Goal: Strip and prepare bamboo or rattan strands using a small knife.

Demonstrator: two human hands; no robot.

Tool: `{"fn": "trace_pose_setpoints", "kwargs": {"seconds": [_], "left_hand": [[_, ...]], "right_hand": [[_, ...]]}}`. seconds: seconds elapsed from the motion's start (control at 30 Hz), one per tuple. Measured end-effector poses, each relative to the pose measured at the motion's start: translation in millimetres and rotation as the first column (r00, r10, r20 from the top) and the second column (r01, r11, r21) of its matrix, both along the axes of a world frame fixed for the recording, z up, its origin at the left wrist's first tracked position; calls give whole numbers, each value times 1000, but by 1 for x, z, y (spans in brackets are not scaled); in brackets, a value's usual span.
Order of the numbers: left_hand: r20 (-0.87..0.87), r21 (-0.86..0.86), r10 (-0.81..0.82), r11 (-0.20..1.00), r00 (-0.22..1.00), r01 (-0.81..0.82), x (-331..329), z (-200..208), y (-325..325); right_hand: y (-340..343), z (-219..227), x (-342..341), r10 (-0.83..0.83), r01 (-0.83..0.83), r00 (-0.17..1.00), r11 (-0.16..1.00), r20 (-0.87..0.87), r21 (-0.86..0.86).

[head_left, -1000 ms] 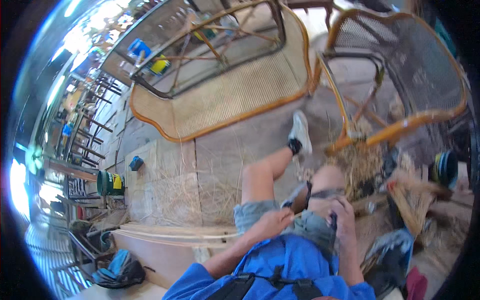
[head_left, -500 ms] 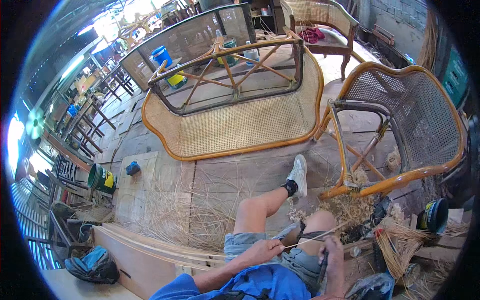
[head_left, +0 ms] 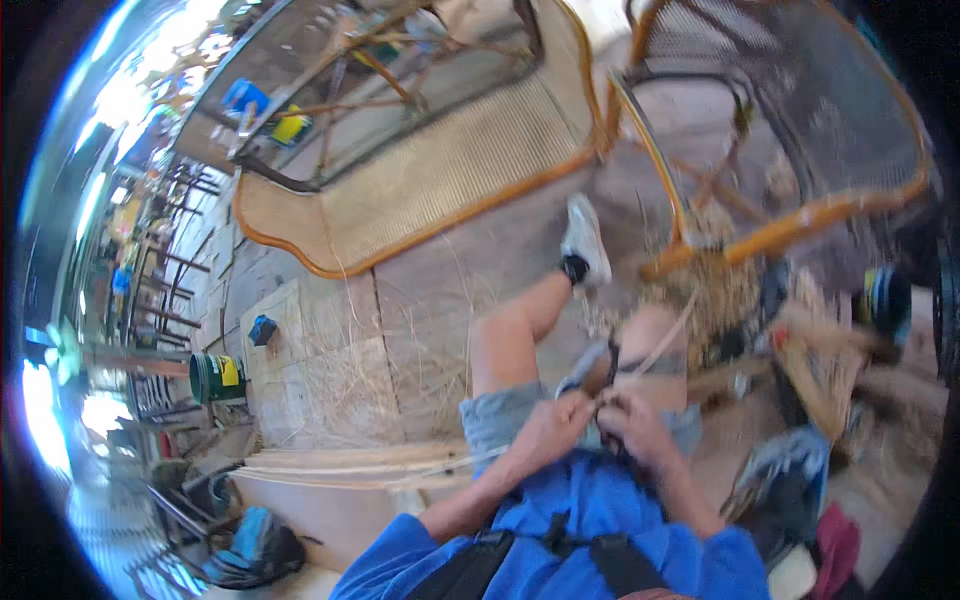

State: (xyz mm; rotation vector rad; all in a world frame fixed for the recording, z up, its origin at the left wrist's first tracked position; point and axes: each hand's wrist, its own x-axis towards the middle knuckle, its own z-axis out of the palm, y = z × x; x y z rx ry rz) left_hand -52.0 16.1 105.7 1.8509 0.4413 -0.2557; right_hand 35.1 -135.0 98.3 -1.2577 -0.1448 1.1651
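Note:
My left hand point(head_left: 560, 424) is closed on a thin pale cane strip point(head_left: 668, 345) in front of my lap. The strip runs up and to the right across my raised right knee, over a dark band wrapped around that leg. Close beside it, nearly touching, my right hand point(head_left: 642, 430) is closed, its fingers at the strip. A slim dark tool point(head_left: 610, 440) shows under those fingers; blur hides its kind and its tip.
A rattan settee point(head_left: 450, 190) lies tipped ahead, a rattan chair point(head_left: 810, 215) at the right. Cane shavings point(head_left: 340, 370) litter the floor. Planks point(head_left: 360, 462), a backpack point(head_left: 255, 548) and a green bucket point(head_left: 215, 378) are at left; a cane bundle point(head_left: 815, 375) is at right.
My right hand has moved up and left to meet my left hand, which has risen and shifted right. The strip slants more steeply. My view has tilted down and turned.

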Motion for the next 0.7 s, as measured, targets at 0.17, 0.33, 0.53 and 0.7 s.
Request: {"fn": "trace_pose_setpoints", "kwargs": {"seconds": [0.17,0.33,0.53,0.7], "left_hand": [[-55,-10,-47,999,997,46,-12,22,7],[-214,-108,-87,992,973,65,-49,43,25],[-342,-121,-63,992,938,23,-98,61,45],[-438,-183,-18,981,899,-70,-129,79,59]], "right_hand": [[-3,-6,-3,-54,73,988,989,-143,131],[-10,-4,-9,-52,118,950,973,-309,197],[-6,-11,-17,-29,94,941,980,-337,177],[-7,-9,-11,-49,97,953,984,-299,147]]}}
